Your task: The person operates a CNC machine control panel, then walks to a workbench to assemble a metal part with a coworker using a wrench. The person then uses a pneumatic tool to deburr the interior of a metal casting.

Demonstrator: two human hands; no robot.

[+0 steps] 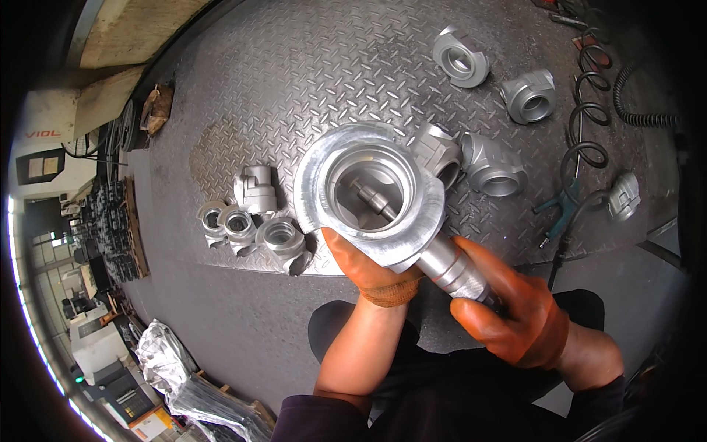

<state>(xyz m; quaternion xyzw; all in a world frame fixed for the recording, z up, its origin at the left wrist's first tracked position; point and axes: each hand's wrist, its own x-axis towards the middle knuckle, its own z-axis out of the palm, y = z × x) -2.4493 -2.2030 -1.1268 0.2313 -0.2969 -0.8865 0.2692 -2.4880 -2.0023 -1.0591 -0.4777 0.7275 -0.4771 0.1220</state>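
Close in front of me, a silver metal casting with a wide round opening and a notched flange is held up above the plate. My left hand, in an orange glove, grips it from below; its fingers are mostly hidden behind the casting. My right hand, gloved the same way, is closed around a cylindrical metal hand tool with a knurled collar. The tool passes into the casting's lower right side. Its narrow stepped tip shows inside the round opening. Whether the tip touches the inner wall, I cannot tell.
Similar castings stand grouped at the left on the diamond-pattern metal plate. Others lie beyond and to the right. A teal air blow gun and coiled black hose occupy the right side. Plastic-wrapped goods are at lower left.
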